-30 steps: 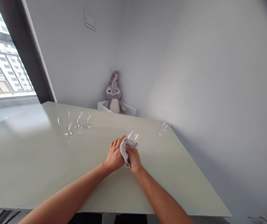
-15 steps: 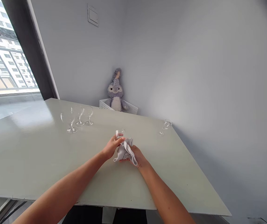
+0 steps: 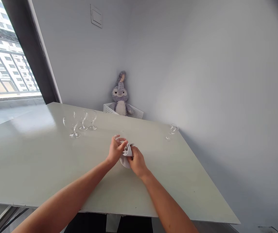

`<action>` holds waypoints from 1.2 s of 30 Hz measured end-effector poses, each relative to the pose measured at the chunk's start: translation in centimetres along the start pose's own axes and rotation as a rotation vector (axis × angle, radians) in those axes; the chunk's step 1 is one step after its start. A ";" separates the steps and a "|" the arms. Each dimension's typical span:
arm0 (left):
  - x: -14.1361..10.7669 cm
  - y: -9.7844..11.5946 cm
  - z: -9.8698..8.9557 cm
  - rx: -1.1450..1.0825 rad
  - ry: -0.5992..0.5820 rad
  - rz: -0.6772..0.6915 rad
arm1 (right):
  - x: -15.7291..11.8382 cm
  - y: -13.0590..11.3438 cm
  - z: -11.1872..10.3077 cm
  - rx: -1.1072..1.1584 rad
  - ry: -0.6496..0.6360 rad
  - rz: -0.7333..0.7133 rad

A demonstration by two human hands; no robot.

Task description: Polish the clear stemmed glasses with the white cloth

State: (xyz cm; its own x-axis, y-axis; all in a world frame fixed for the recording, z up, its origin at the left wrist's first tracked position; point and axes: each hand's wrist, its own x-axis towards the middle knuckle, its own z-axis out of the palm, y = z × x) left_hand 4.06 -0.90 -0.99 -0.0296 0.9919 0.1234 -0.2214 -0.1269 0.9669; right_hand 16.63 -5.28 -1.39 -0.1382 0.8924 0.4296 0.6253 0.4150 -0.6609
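My left hand (image 3: pixel 116 149) is closed round the bowl of a clear stemmed glass (image 3: pixel 122 133), which lies tilted above the table and is largely hidden by my fingers. A light grey cloth (image 3: pixel 124 161) is bunched in my right hand (image 3: pixel 137 161) and pressed round the glass's lower end, so the stem and foot are covered. Both hands are close together over the middle of the table.
Three stemmed glasses (image 3: pixel 75 134) stand upright at the left of the pale table (image 3: pixel 56 174). One more glass (image 3: pixel 173 129) is near the right edge by the wall. Behind the table, a plush toy (image 3: pixel 121 97) sits in a white perforated basket (image 3: pixel 137 113).
My right hand has turned over and moved slightly left, its back now upward, gathering the cloth tighter. My left hand and the glass have shifted a little left.
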 end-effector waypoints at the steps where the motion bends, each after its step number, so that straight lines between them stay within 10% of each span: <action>1: 0.1 0.0 -0.1 0.011 0.032 0.012 | 0.0 0.0 0.0 -0.036 0.015 -0.065; 13: 3.2 1.6 -3.6 0.071 0.468 0.256 | -1.0 -0.9 -0.2 -0.177 -0.283 -0.407; 18: 0.7 0.9 -1.6 0.207 0.214 0.391 | -0.5 -0.3 -0.6 -0.222 0.107 -0.203; 23: -2.1 -0.9 0.8 0.267 -0.103 0.428 | -0.3 1.0 0.3 -0.337 0.055 -0.112; 29: -0.8 -2.4 0.7 0.356 -0.209 0.193 | 1.2 4.7 -0.2 -0.272 0.086 0.270; 36: -0.1 -2.5 0.2 0.372 -0.237 0.046 | 5.1 12.2 -5.9 -0.383 0.237 0.618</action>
State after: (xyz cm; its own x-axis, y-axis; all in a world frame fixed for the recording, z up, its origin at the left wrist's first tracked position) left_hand 4.86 -0.63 -3.40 0.2029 0.9636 0.1743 0.1420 -0.2050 0.9684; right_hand 28.06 3.24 -3.65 0.4649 0.8624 0.2002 0.7641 -0.2766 -0.5828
